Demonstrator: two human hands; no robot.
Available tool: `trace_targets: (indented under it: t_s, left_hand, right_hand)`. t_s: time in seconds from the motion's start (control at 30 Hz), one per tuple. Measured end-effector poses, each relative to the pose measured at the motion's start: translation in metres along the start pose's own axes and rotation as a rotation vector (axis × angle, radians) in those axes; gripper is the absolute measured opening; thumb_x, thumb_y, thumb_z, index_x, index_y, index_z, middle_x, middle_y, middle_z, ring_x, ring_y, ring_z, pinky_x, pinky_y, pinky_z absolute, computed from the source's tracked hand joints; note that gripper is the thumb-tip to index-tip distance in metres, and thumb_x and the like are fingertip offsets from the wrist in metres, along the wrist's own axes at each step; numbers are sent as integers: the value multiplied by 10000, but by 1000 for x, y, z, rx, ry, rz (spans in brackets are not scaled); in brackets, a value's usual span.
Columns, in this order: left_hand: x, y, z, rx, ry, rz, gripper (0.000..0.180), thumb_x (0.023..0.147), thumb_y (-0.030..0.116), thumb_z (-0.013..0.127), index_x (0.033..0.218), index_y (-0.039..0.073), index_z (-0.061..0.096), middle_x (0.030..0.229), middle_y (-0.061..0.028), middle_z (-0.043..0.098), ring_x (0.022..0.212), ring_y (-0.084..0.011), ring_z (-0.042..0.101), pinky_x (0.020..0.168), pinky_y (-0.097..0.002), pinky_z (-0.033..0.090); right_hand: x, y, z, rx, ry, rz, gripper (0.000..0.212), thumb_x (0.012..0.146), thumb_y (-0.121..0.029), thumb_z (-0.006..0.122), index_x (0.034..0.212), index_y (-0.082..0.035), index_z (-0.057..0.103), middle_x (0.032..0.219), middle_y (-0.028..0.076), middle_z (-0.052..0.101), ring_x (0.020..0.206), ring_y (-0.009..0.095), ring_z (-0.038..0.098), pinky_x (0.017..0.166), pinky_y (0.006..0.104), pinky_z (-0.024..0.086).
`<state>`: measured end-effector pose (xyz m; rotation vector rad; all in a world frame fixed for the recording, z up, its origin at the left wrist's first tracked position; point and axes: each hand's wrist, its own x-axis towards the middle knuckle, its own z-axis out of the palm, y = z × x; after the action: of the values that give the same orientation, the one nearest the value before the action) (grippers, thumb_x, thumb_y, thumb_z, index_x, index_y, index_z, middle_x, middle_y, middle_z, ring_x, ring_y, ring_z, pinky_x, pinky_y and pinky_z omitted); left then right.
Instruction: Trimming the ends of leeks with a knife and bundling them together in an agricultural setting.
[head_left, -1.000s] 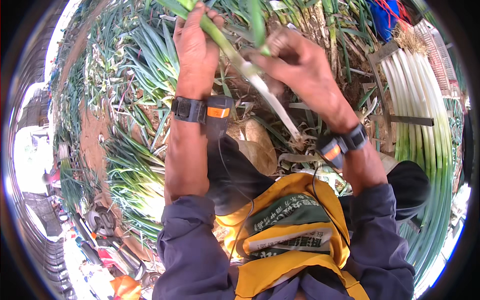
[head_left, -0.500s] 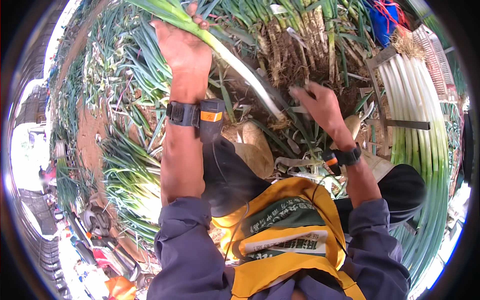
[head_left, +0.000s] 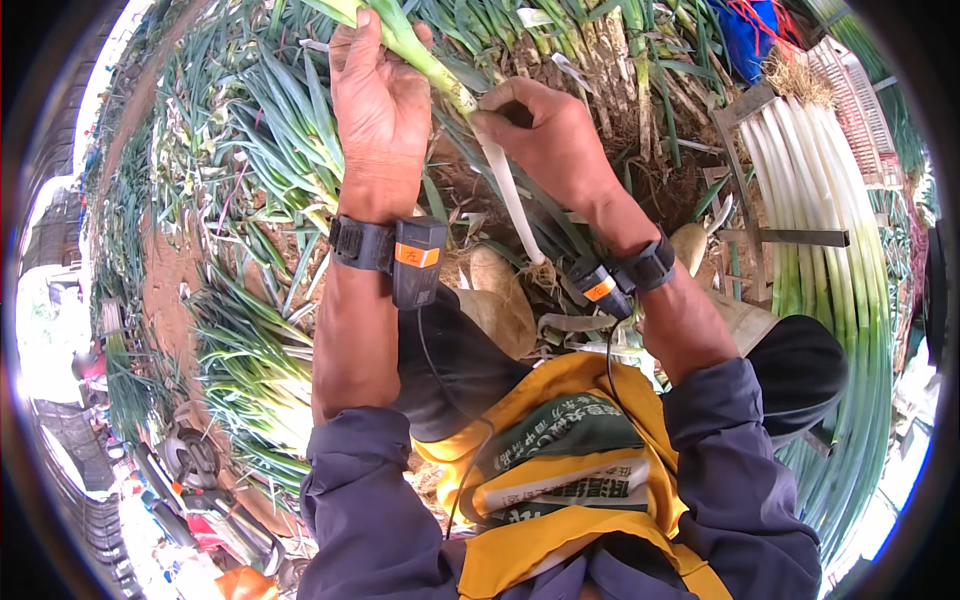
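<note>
A long green onion (head_left: 510,195) slants from the top of the view down toward my knees, its rooted white end lowest. My left hand (head_left: 385,105) grips its green upper part, thumb pressed along the stalk. Partway down the stem, my right hand (head_left: 550,140) pinches with thumb and forefinger where green turns to white. Whether a loose outer leaf is between those fingers is too small to tell. Beyond my hands stands a clump of untrimmed green onions (head_left: 620,85) with soil on their roots.
On the right, a bundle of cleaned green onions (head_left: 825,200) lies across a metal rack (head_left: 800,237). Behind it are a white plastic crate (head_left: 850,100) and a blue bag (head_left: 750,35) with red string. Piles of green onions (head_left: 255,370) lie on the left. A yellow apron (head_left: 560,540) covers my lap.
My right hand has moved up and left from near the root end to pinch the stem. My left hand has shifted slightly, still gripping, and the stalk hangs more steeply.
</note>
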<state>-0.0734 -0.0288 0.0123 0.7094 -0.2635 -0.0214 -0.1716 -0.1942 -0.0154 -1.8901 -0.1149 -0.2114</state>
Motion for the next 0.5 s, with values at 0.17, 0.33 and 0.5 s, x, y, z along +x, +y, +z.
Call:
trace_targets:
  t_s: [0.17, 0.33, 0.5]
  left_hand:
    - [-3, -4, 7, -71, 60, 40, 194, 935, 49, 686, 1098, 84, 586, 1009, -88, 682, 936, -258, 652, 934, -496, 565]
    - [-8, -3, 10, 77, 102, 65, 252, 929, 28, 688, 1122, 98, 542, 1035, -78, 661, 972, -237, 641, 945, -505, 564]
    - [-9, -12, 17, 88, 120, 38, 281, 922, 5, 689, 1129, 112, 532, 1041, -67, 648, 998, -208, 636, 951, -510, 561]
  right_hand:
    - [9, 10, -2, -34, -116, -103, 118, 854, -91, 742, 947, -38, 691, 807, 66, 666, 687, 178, 633, 675, 309, 529]
    - [-16, 17, 8, -337, 32, -467, 179, 858, -168, 731, 1000, -70, 685, 893, 103, 661, 759, 308, 669, 697, 396, 558]
    - [7, 22, -16, 6, 114, -123, 275, 915, -180, 728, 1137, -20, 706, 965, 143, 680, 825, 221, 655, 764, 345, 537]
